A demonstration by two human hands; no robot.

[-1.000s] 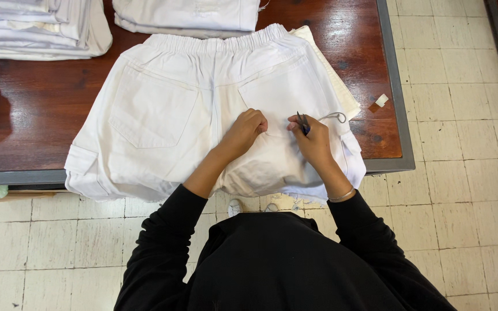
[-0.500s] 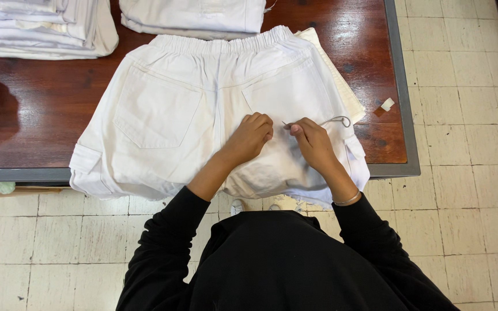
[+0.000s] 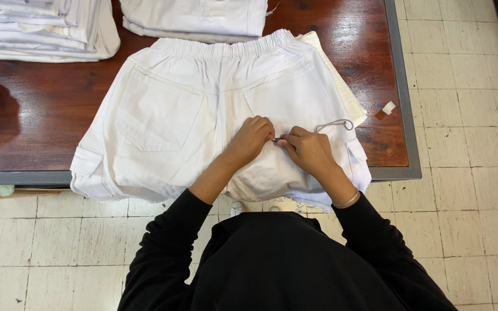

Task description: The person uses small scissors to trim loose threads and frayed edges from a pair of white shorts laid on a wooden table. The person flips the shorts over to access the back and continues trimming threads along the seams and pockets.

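A pair of white shorts (image 3: 203, 115) lies flat, back side up, at the middle of the frame on a dark wooden table (image 3: 47, 109), waistband toward the top and leg hems hanging over the table's near edge, where the lower hem is partly hidden by the person's arms. Both hands meet on the fabric just right of the centre seam, below the right back pocket. The left hand (image 3: 253, 138) is curled, fingers bent down onto the cloth and pinching it; the right hand (image 3: 309, 151) is likewise closed, its fingertips pressed against those of the left. Between them a small dark tip (image 3: 275, 139) shows, too little of it visible to tell what it is or which hand grips it. A thin grey loop, cord or wire handle (image 3: 335, 123), lies on the shorts just above the right hand; whether it joins the dark tip cannot be told. A bracelet (image 3: 347, 201) circles the right wrist above a black sleeve. Under the shorts, at the right, a cream folded cloth (image 3: 341, 86) peeks out. A folded white garment (image 3: 203, 17) is cut off at the top edge, and a stack of folded white pieces (image 3: 36, 29) sits upper left, also cropped. A small pale scrap (image 3: 388, 107) rests near the table's right rim. Pale floor tiles (image 3: 468, 173) fill the rest.
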